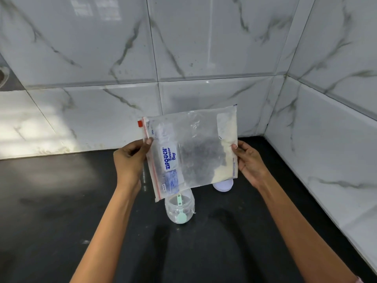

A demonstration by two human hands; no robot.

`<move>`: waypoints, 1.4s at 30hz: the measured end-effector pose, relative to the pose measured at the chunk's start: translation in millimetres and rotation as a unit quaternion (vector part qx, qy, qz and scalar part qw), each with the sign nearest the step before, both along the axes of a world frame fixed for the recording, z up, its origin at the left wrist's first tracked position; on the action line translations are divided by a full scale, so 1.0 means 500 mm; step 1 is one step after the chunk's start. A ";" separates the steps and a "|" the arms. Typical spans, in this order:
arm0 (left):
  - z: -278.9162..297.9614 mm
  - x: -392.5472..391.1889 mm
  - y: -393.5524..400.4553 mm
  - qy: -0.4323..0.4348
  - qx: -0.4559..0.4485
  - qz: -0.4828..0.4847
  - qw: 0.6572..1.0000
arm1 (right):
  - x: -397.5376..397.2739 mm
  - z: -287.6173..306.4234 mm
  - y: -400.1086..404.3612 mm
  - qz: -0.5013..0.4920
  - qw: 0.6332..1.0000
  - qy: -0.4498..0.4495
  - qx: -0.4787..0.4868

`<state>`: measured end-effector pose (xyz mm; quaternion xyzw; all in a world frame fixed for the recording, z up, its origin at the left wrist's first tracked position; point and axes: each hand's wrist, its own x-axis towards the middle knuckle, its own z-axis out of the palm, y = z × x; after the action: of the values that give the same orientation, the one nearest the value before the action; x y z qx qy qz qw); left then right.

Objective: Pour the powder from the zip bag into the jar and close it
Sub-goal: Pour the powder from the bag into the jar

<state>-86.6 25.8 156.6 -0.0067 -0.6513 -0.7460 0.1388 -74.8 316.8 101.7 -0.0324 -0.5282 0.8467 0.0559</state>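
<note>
I hold a clear zip bag point(191, 152) sideways above the counter. Its red zip edge with a red slider faces left, and pale powder point(228, 160) lies along its right side. My left hand point(130, 158) pinches the zip edge. My right hand point(248, 160) grips the powder-filled bottom edge. Directly below the bag's lower corner stands an open clear jar point(179, 209) with a mint-green spoon point(180, 216) inside it. The white jar lid point(223, 185) lies on the counter behind the jar, partly hidden by the bag.
The black counter point(61, 201) runs into a corner of white marble-look tiled walls point(204, 48) at the back and right. A dark round fixture point(3, 75) shows at the far left edge.
</note>
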 end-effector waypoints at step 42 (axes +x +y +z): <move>-0.086 0.062 0.014 0.001 0.018 -0.035 0.999 | 0.017 0.087 0.035 -0.014 0.992 0.035 0.124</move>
<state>-55.4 33.0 113.6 -0.0278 -0.6372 -0.7618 0.1140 -66.5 334.1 145.1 -0.0028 -0.6262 0.7744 0.0900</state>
